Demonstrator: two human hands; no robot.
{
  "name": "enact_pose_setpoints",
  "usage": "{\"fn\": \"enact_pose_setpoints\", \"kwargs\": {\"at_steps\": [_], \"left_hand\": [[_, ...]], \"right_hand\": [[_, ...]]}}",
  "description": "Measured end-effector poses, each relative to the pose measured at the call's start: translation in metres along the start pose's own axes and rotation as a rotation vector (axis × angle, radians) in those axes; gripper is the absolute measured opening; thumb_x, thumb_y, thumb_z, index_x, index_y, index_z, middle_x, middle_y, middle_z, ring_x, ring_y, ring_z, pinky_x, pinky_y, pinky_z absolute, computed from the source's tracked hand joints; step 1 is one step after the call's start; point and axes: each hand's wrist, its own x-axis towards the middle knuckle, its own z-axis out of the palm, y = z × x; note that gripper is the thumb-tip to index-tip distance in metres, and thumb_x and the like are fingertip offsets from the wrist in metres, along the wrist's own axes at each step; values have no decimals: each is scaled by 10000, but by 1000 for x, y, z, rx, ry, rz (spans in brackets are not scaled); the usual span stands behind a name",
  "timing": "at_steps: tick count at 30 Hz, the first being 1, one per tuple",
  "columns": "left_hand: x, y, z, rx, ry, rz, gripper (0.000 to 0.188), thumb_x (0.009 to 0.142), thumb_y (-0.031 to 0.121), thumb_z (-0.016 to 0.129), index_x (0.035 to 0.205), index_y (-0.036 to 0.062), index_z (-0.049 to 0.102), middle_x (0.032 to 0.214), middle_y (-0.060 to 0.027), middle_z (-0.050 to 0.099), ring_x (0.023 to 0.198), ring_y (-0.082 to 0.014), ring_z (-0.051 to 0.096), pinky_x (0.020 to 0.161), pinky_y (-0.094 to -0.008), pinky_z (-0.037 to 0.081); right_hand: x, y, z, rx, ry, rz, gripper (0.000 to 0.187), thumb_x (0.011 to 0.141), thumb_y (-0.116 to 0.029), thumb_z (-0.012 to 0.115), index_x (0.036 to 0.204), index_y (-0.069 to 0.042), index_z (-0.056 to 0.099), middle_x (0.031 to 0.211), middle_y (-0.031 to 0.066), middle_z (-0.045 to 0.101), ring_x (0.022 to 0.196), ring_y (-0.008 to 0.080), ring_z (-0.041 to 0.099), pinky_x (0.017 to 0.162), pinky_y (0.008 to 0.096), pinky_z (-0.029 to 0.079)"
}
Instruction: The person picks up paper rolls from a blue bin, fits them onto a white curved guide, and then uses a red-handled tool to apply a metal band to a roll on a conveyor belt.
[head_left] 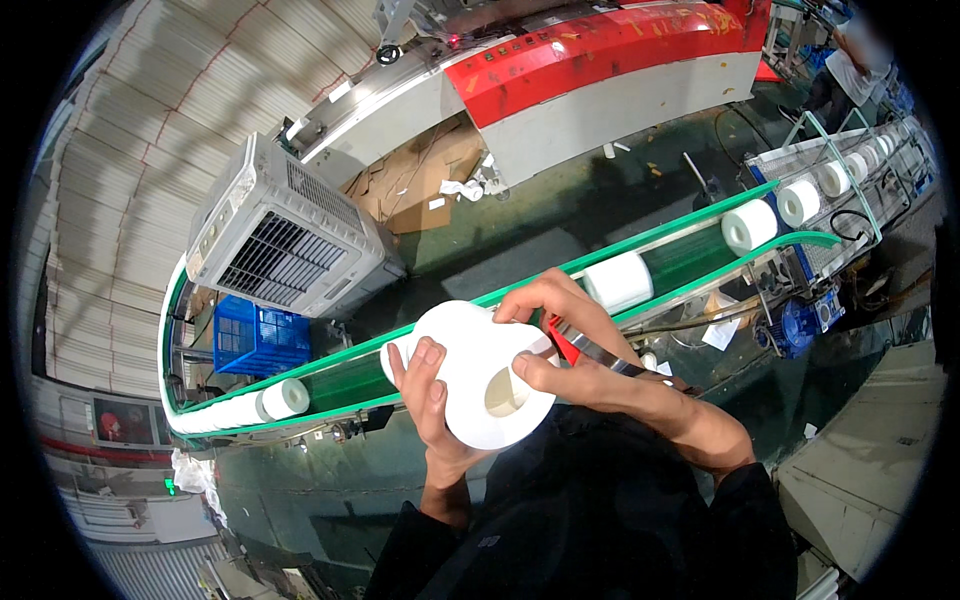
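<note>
A thick white paper roll is held up in front of me, its end with the round core hole facing me. My left hand grips its left side, fingers spread along the paper. My right hand holds the other side, thumb beside the core hole and fingers at the far edge. A red tool with a long metal strip is tucked in the right hand; its exact kind is unclear. Just behind my right hand, another white roll lies on the green conveyor.
More rolls line the conveyor at right, and several sit close together at left. Beyond it stand a grey air cooler, a blue crate and a red-and-white machine. A person is at the far right.
</note>
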Motion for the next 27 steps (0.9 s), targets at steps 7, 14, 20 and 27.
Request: {"fn": "enact_pose_setpoints", "kwargs": {"at_steps": [7,14,20,27], "left_hand": [[-4,-2,0,17,0,11,1075,583,447,858,1393,168,208,1382,-147,363,1274,-342,418,1091,-673,177],[-3,-2,0,13,-12,8,1070,590,449,853,1392,167,204,1379,-148,363,1275,-341,415,1088,-672,185],[-3,-2,1,29,-20,14,1083,579,423,867,1391,156,202,1376,-150,363,1278,-342,410,1087,-672,186],[-5,-3,2,31,-42,8,1094,567,392,879,1389,151,199,1377,-160,353,1278,-341,410,1087,-671,189]], "right_hand": [[2,1,0,5,-20,3,364,742,-178,596,1100,-120,561,1001,102,478,930,198,493,788,313,435],[2,7,2,41,-21,-13,376,742,-160,587,1113,-110,549,1018,107,471,942,205,486,799,313,431],[3,13,2,19,-21,-30,377,745,-176,589,1112,-105,547,1017,105,476,954,204,477,808,314,424],[3,13,0,-4,-26,-7,389,734,-186,589,1110,-95,549,1027,103,478,951,207,478,819,318,419]]}}
